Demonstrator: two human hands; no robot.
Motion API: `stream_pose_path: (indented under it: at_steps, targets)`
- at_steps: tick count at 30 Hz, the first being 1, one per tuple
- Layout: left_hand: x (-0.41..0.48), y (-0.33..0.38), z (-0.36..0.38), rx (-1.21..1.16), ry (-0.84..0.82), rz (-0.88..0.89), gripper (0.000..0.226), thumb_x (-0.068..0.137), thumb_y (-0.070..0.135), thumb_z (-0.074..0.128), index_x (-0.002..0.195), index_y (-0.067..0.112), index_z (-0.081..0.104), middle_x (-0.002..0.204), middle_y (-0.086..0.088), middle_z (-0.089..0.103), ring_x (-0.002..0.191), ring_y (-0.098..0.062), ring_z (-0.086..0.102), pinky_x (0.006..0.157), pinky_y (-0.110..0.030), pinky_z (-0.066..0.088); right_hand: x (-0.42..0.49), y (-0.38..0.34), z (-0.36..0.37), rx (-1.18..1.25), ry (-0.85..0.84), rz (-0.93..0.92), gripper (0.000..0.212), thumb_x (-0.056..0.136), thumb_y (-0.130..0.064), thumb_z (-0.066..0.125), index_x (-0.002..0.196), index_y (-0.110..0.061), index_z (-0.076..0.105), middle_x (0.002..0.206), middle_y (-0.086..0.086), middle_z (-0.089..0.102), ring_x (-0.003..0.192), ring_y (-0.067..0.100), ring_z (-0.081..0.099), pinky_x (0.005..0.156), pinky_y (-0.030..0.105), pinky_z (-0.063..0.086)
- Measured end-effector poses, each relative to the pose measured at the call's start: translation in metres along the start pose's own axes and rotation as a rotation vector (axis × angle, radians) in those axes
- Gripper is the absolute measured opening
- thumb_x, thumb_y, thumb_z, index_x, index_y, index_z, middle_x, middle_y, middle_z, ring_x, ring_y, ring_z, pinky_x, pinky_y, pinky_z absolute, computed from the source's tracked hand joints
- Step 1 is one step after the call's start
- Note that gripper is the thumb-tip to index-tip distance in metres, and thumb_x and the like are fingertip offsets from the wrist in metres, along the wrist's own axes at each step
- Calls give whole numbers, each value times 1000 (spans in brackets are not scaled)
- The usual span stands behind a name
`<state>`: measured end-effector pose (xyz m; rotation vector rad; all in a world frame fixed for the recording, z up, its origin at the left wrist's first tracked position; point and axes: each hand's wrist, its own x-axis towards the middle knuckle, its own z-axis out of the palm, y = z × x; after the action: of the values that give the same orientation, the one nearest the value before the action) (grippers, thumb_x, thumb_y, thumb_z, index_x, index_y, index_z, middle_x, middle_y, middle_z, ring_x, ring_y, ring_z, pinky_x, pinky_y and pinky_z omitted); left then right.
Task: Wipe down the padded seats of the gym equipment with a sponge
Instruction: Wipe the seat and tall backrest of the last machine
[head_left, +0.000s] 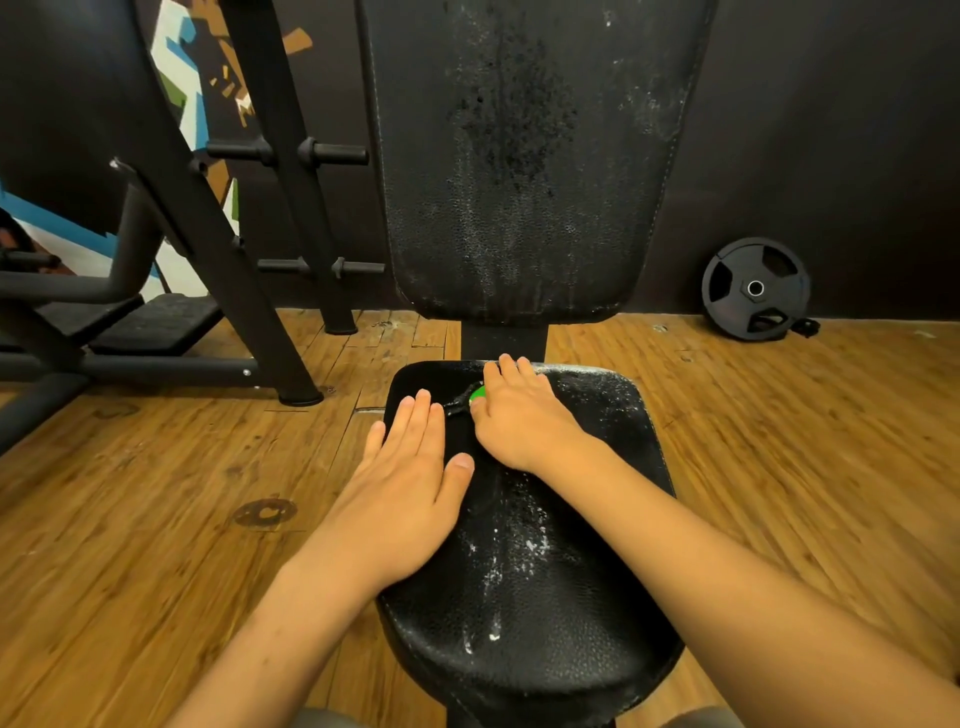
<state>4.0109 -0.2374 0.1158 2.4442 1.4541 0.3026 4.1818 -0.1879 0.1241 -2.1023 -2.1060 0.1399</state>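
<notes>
From the head view, the left hand lay flat with straight fingers on the far left part of the black padded seat, holding nothing. The right hand cupped a green sponge against the seat's far edge, so only a sliver showed by the thumb. White streaks marked the seat and the backrest pad. A weight plate leaned on the wall above the wooden floor.

Two hands, one sponge, one seat

padded seat, bearing sponge, left hand, right hand
</notes>
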Motion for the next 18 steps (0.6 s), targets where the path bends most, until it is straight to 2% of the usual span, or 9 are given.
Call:
stream_pose_path:
  at_steps: [6, 10, 14, 18]
  targets:
    - [-1, 1, 0, -18, 3, 0, 66, 106, 48, 13, 159, 18, -12, 166, 3, -22, 150, -7, -24, 120, -30, -15, -29, -1, 1, 33, -69, -52, 60, 111, -34, 27, 162, -8, 10, 171, 12, 3, 157, 29, -3, 126, 44, 3]
    - [0, 0, 0, 0, -7, -4, 65, 107, 47, 14, 160, 18, -10, 166, 2, -21, 151, -8, -22, 122, -32, -14, -13, 0, -3, 49, -67, -55, 61, 110, -33, 28, 162, -8, 9, 170, 11, 8, 157, 30, -1, 126, 46, 5]
    - [1, 2, -1, 11, -11, -6, 65, 107, 48, 14, 160, 18, -9, 167, 2, -20, 151, -9, -20, 121, -31, -14, 1, 4, -1, 31, -22, -41, 58, 109, -33, 30, 159, -5, 20, 166, 13, 21, 154, 32, 12, 124, 48, 16]
    - [0, 2, -1, 9, -11, -12, 65, 107, 47, 14, 160, 18, -9, 167, 2, -20, 151, -9, -20, 121, -31, -14, -22, 0, -2, 42, -33, -55, 60, 109, -34, 30, 161, -7, 15, 169, 12, 12, 156, 28, 4, 125, 45, 9]
